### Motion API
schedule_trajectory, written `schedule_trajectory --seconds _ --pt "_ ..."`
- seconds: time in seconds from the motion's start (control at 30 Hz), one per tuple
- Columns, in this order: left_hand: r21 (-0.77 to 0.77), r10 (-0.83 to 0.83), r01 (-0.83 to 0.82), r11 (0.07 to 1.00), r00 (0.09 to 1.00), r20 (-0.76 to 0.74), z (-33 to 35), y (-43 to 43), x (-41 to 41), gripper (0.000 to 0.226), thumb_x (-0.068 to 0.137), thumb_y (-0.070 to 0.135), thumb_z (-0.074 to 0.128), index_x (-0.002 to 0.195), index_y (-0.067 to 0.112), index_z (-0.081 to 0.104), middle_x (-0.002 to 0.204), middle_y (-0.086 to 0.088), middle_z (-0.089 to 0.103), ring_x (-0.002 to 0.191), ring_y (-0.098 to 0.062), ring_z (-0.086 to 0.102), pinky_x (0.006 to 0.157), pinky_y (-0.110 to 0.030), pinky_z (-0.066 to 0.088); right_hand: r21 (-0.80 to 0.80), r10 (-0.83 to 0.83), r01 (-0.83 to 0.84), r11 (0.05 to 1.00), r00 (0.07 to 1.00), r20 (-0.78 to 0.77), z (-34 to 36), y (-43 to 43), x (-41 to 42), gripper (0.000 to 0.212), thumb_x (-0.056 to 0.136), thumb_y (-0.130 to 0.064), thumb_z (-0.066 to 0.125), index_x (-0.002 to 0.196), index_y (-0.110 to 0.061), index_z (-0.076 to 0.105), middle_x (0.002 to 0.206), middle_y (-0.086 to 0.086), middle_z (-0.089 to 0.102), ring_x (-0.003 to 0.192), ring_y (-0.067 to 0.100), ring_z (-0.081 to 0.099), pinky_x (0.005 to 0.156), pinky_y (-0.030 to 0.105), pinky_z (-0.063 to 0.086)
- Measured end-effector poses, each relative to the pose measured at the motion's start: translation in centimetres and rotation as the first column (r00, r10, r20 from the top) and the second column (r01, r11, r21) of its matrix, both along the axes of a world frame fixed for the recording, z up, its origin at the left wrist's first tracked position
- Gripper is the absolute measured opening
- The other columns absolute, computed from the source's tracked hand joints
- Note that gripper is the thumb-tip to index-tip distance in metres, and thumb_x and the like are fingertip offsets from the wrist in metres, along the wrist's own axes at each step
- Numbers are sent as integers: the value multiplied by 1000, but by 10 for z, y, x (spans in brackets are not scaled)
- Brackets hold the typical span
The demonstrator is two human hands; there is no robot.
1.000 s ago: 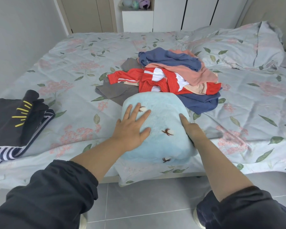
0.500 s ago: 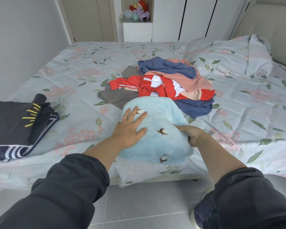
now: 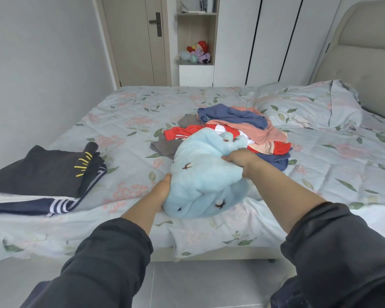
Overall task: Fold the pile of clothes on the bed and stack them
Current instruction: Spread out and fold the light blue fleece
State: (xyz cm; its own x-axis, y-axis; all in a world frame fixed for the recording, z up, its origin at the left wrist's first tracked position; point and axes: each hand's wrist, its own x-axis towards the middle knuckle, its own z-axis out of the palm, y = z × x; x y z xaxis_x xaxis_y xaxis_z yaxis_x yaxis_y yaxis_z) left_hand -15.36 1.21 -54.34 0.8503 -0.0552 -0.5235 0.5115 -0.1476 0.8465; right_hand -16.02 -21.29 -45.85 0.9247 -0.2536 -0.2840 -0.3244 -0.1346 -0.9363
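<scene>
A fluffy light-blue garment point(image 3: 200, 174), folded into a thick bundle with small dark embroidered marks, is lifted off the near part of the bed point(image 3: 129, 121). My left hand point(image 3: 162, 188) holds its left underside, fingers tucked beneath. My right hand point(image 3: 239, 157) grips its upper right edge. Behind it lies the unfolded pile point(image 3: 242, 130): red-and-white, salmon, blue and grey clothes. A folded stack of dark clothes point(image 3: 42, 181) with yellow marks and white stripes sits at the left edge of the bed.
A floral pillow point(image 3: 309, 105) lies at the right by the padded headboard point(image 3: 365, 70). White wardrobes, a shelf with plush toys point(image 3: 197, 54) and a door stand beyond the bed. Grey floor tiles point(image 3: 200, 283) run below the bed's near edge.
Both hands went from pressing flat on the blue garment to holding it: left slid under its left side, right closed on the top edge. The bundle has risen and the view has tilted up.
</scene>
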Motion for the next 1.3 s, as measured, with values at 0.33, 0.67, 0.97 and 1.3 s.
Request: schedule_trajectory --seconds 0.33,0.67,0.97,1.3 --pt "-574 -128 12 819 978 -164 29 51 -35 82 70 79 48 110 12 73 120 -20 64 109 -43 62 86 -61 48 290 -204 131 948 950 235 53 58 -5 35 88 -6 62 121 -3 52 104 11 57 92 25 59 75 33 49" --pt "-714 142 -136 687 989 -51 100 93 5 56 90 55 47 124 13 62 121 -16 65 113 -35 61 98 -54 45 504 109 -247 827 952 286 77 95 27 22 87 -4 57 102 -19 64 99 14 69 87 28 68 66 38 55" --pt "-651 435 -287 702 898 73 130 176 78 37 91 32 49 121 13 60 105 -13 69 98 -31 66 73 -43 56 569 218 -317 759 947 236 73 172 113 40 81 11 38 107 -7 63 103 11 64 95 31 63 76 38 56" --pt "645 81 -304 702 933 351 50 313 152 59 97 58 20 150 31 22 155 -2 29 142 -26 26 113 -53 19 615 34 -185 766 968 249 78 295 236 57 83 14 36 133 -10 50 122 15 61 103 33 63 78 45 56"
